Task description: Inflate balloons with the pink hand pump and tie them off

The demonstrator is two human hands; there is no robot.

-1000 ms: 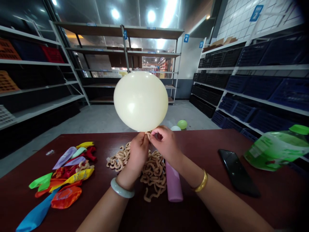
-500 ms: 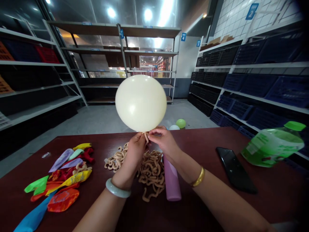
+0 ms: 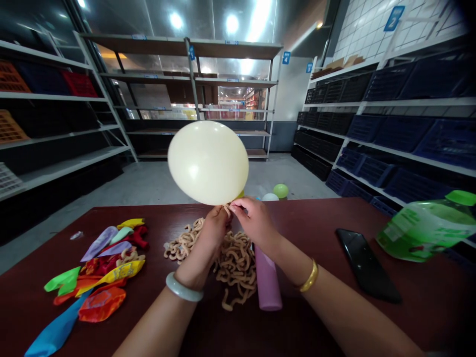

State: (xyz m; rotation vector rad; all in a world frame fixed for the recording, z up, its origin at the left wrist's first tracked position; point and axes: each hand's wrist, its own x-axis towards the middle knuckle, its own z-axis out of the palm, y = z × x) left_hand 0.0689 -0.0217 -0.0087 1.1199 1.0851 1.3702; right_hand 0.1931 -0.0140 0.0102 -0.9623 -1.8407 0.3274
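A large cream balloon (image 3: 208, 161), blown up, stands above the table with its neck end down at my fingers. My left hand (image 3: 214, 225) pinches the balloon at its neck, where a short tan curly strip (image 3: 226, 210) shows. The fingertips of my right hand (image 3: 255, 218) are closed at that strip, right beside the left fingers; its far end is hidden. Below my hands lies a loose heap of similar tan curly strips (image 3: 237, 265). A pinkish-purple cylinder (image 3: 268, 282) lies beside the heap, under my right wrist.
Several limp coloured balloons (image 3: 104, 267) lie on the dark red table (image 3: 308, 322) at left. A black phone (image 3: 366, 265) and a green-capped bottle (image 3: 427, 228) are at right. Behind the table, a green balloon (image 3: 280, 191) is on the floor. Shelves (image 3: 234, 84) with crates surround the area.
The cream balloon has tilted and shifted slightly left relative to my hands. My right fingers have moved a little at the neck. The whole view has shifted slightly.
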